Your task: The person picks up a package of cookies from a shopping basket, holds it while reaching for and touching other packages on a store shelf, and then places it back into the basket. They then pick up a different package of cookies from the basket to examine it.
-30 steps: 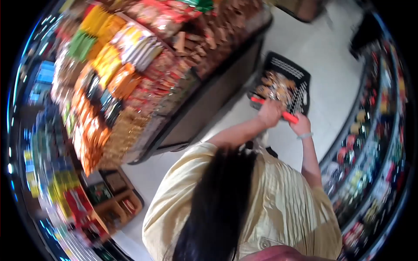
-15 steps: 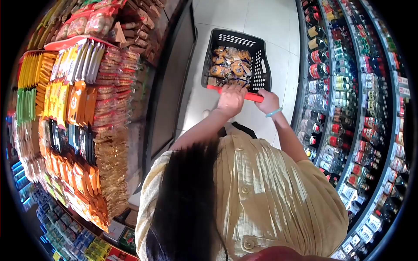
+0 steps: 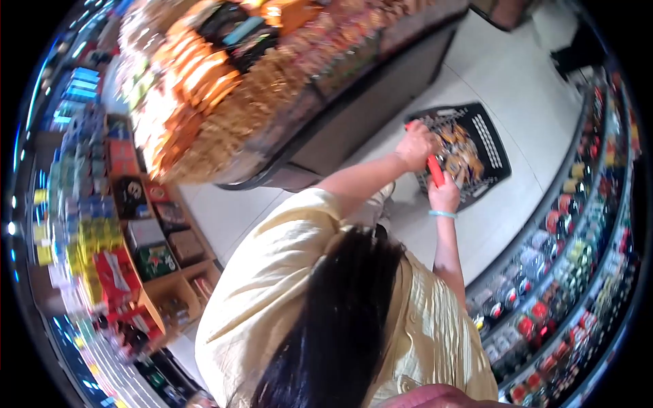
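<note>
A black shopping basket (image 3: 498, 146) with rows of holes in its wall is in front of me near the floor. Several wrapped snack packets (image 3: 460, 151) lie inside it, blurred by motion. My left hand (image 3: 417, 147) is closed over the basket's red handle (image 3: 435, 170), towards its left end. Gripping the other end is my right hand (image 3: 444, 196), with a pale blue bracelet (image 3: 442, 214) at the wrist. Both arms reach out from my yellow shirt.
To the left stands a display of bagged snacks (image 3: 197, 71) with a dark-edged base (image 3: 367, 102). Bottles fill the curved shelves (image 3: 537, 272) at right. Wooden shelving (image 3: 180, 282) holds boxed goods behind at left. Pale floor tiles (image 3: 490, 75) run between.
The view has swung round to the left, so the basket now appears further right and tilted. More shelving at left has come into sight. Both hands have kept hold of the handle.
</note>
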